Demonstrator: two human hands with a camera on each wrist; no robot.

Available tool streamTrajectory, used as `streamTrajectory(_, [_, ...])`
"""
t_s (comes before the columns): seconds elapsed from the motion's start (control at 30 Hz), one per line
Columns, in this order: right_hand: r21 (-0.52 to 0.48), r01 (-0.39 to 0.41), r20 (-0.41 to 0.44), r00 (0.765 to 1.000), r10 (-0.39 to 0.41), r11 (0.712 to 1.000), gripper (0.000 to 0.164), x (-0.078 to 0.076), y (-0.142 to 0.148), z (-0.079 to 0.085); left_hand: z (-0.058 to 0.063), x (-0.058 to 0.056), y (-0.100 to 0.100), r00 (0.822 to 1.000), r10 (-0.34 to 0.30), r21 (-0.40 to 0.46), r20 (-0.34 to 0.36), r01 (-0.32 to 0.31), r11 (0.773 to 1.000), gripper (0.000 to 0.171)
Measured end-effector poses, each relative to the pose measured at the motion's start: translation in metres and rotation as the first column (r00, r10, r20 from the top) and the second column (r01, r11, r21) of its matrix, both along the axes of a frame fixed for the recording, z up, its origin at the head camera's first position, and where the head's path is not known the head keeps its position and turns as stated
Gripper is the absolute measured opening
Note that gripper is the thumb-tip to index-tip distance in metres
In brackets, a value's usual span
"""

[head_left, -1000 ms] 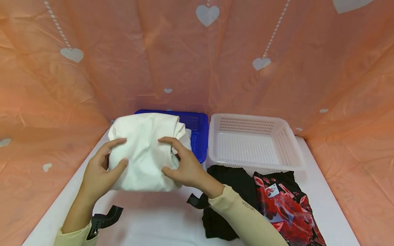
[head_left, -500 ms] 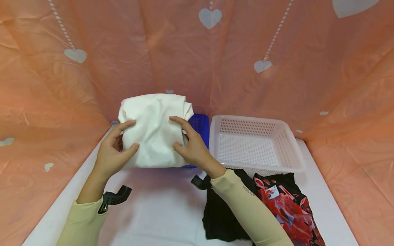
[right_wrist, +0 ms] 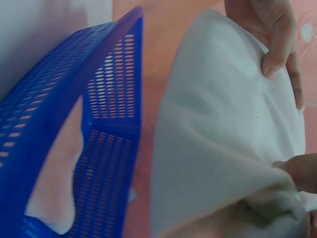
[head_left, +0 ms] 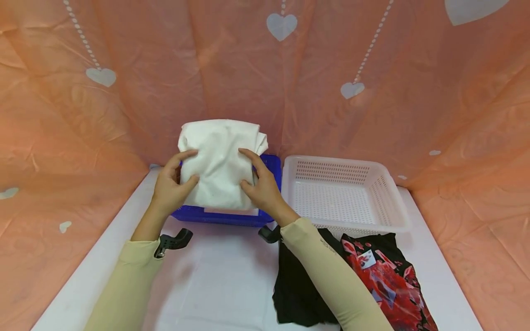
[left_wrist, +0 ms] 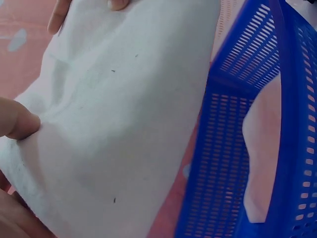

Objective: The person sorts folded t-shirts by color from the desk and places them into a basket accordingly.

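Observation:
Both hands hold a folded white cloth garment (head_left: 219, 165) by its two sides, over the blue basket (head_left: 223, 218). My left hand (head_left: 174, 181) grips the left side, thumb on the front face and fingers round the edge. The right side is held the same way by my right hand (head_left: 265, 188). In the left wrist view the cloth (left_wrist: 114, 114) fills the middle, beside the open top of the blue basket (left_wrist: 213, 158). Inside that basket a pale pinkish-white piece (right_wrist: 62, 173) shows in the right wrist view. The cloth hides most of the basket's inside in the head view.
A white perforated basket (head_left: 345, 220) stands right of the blue one. In front of it lie a black folded garment (head_left: 298, 294) and a black garment with red flowers (head_left: 393, 285), partly under the right sleeve. An orange curtain (head_left: 232, 59) with hearts hangs behind the white table (head_left: 223, 276).
Both hands have carried the white garment up, away from me and to the right. The blue basket's front rim, hidden behind the cloth before, now shows below it.

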State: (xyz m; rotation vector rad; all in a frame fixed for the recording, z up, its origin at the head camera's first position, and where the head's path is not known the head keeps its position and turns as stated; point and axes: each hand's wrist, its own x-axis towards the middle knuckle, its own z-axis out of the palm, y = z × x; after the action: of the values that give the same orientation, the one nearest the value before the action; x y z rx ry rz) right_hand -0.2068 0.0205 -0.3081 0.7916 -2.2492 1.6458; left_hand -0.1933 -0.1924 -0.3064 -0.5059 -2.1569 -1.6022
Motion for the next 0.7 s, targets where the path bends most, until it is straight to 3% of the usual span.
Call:
streamTrajectory(0.07, [0.003, 0.013, 0.011, 1.000, -0.013, 1.000, 0.068, -0.005, 0.000, -0.005, -0.005, -0.007, 0.000, 1.000, 0.000, -0.003, 0.020, 0.000, 1.000, 0.051])
streamTrajectory(0.3, [0.015, 0.045, 0.033, 0.998, -0.046, 0.999, 0.076, -0.046, -0.004, -0.054, -0.029, -0.029, -0.002, 0.995, 0.050, -0.046, 0.086, -0.046, 0.998, 0.050])
streamTrajectory(0.57, [0.150, 0.097, 0.096, 0.989, -0.112, 0.984, 0.077, -0.064, -0.009, -0.082, -0.067, -0.053, -0.006, 0.982, 0.142, -0.145, 0.126, -0.123, 0.982, 0.050])
streamTrajectory(0.7, [0.235, 0.092, 0.159, 0.978, -0.132, 0.968, 0.079, -0.069, -0.010, -0.091, -0.089, -0.066, -0.011, 0.972, 0.171, -0.224, 0.163, -0.132, 0.966, 0.051])
